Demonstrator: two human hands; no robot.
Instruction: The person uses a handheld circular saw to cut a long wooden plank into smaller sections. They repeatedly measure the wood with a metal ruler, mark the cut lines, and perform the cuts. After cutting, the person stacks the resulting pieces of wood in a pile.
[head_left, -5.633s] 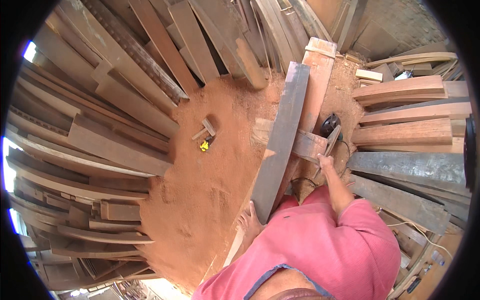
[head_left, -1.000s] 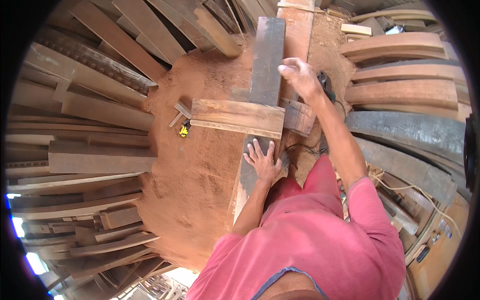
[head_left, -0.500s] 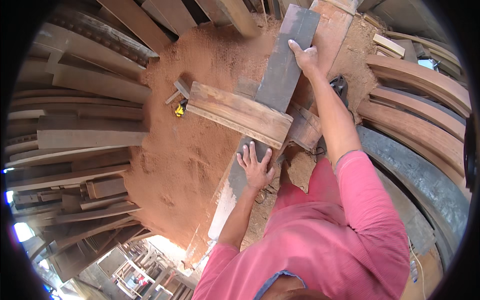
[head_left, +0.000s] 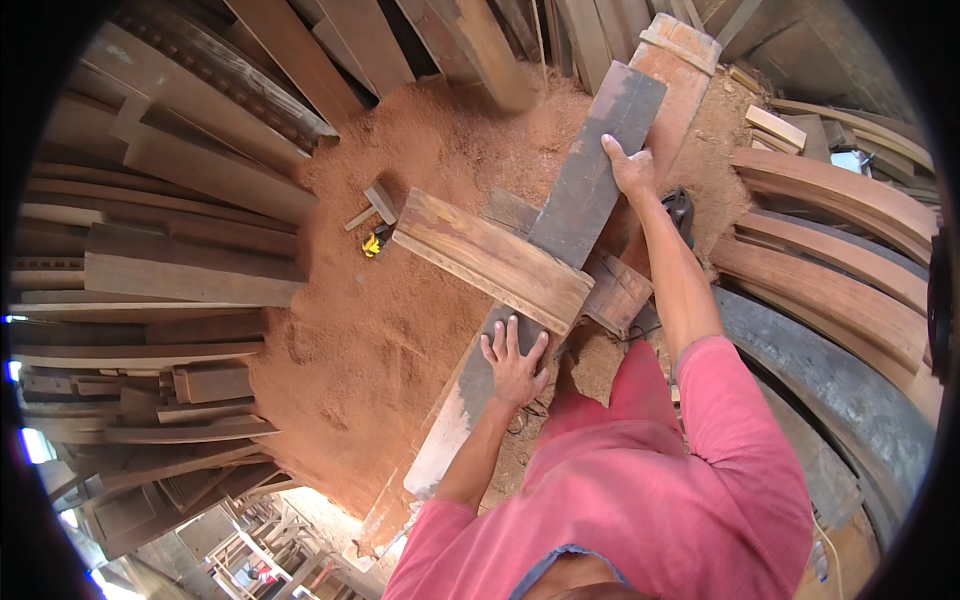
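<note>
A long dark grey board (head_left: pixel 590 185) runs slantwise in front of me, its near part scraped whitish (head_left: pixel 442 440). Across it lies a shorter brown wooden plank (head_left: pixel 490 258) with a stepped lower edge, hiding the board's middle. My left hand (head_left: pixel 515 368) rests flat with fingers spread on the dark surface just below the plank. Farther off, my right hand (head_left: pixel 632 172) grips the board's right edge, thumb on top; its other fingers are mostly hidden.
Beneath the board is a longer reddish plank (head_left: pixel 680 65). A yellow-and-black tape measure (head_left: pixel 376 241) and a try square-like tool (head_left: pixel 376 205) lie on sawdust to the left. A dark power tool (head_left: pixel 680 212) sits right of my right forearm. Stacked timber (head_left: pixel 190 270) lines the left; curved timbers (head_left: pixel 830 275) line the right.
The whole view has shifted slightly, so the scene sits lower and a little to the right. Both hands keep their places on the board, and the crossing plank has not visibly moved.
</note>
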